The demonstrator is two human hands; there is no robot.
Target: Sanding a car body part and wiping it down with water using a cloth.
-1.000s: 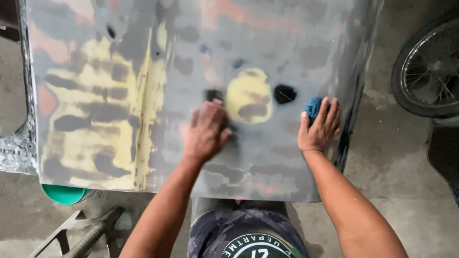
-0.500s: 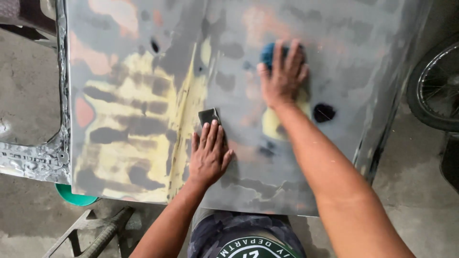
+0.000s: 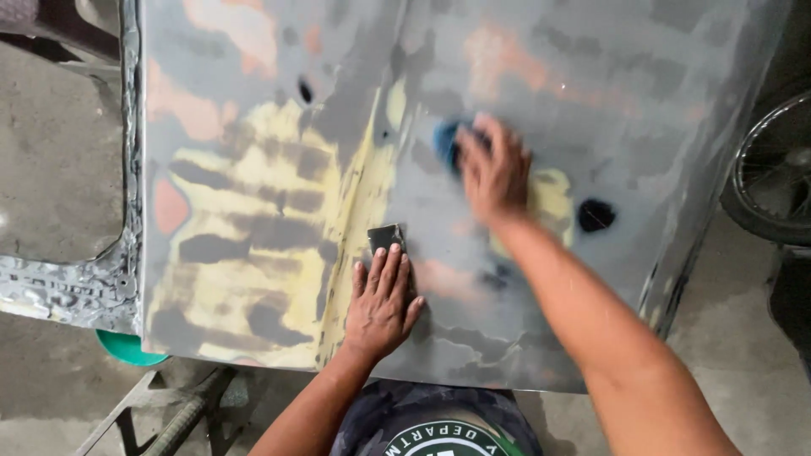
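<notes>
Fingers of left hand (image 3: pixel 382 302) flat, together, pressing dark sandpaper (image 3: pixel 386 237); right hand (image 3: pixel 492 171) blurred, gripping blue pad (image 3: pixel 445 140).

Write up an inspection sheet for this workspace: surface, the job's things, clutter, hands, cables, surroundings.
Surface: grey metal panel with yellow filler patches, orange spots and dark holes.
Job's things: blue pad under the right hand; small dark sanding piece at the left fingertips.
Clutter: nothing seen on the panel.
Hands: left hand flat on the panel; right hand blurred, pressing the blue pad.
Cables: nothing seen.
Surroundings: concrete floor, green tub below the panel, spoked wheel at right, metal stand.
</notes>
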